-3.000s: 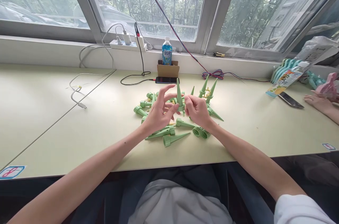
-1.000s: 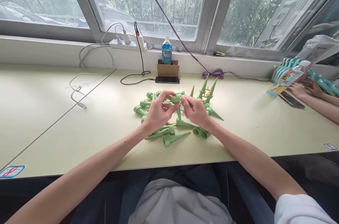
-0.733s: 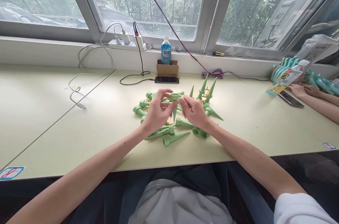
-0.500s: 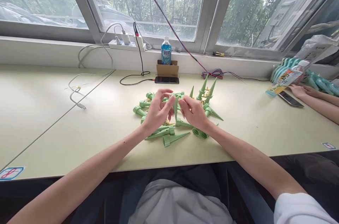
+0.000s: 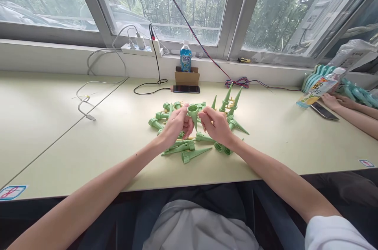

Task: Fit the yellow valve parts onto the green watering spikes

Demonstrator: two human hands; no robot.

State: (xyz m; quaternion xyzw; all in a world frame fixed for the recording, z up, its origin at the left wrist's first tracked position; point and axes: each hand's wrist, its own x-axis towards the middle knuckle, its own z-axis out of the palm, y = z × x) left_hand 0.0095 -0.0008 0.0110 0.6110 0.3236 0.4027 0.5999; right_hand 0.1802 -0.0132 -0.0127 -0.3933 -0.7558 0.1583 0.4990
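A green plastic plant-watering spike [image 5: 193, 113] is held over the pile, its round mouth up and its point down. My left hand [image 5: 176, 123] is closed on the left side of the spike, thumb near its rim. On the other side, my right hand [image 5: 217, 125] is pinched shut right beside the spike; what sits between its fingertips is too small and hidden to make out. Beneath and around both hands lie several more green spikes [image 5: 195, 155] with small yellow parts among them. Two spikes [image 5: 235, 102] with yellow pieces stand upright behind my right hand.
A phone [image 5: 186, 89] on a cable lies before a small cardboard box [image 5: 187, 76] with a blue bottle [image 5: 186, 58]. Cables [image 5: 240, 82] run along the sill side. To the right are a drink bottle [image 5: 317, 88], another phone [image 5: 325, 111] and another person's arms [image 5: 354, 114].
The held spike has tipped so its open mouth now faces me more. My left hand has shifted slightly, its fingers curling lower; my right hand has hardly moved.
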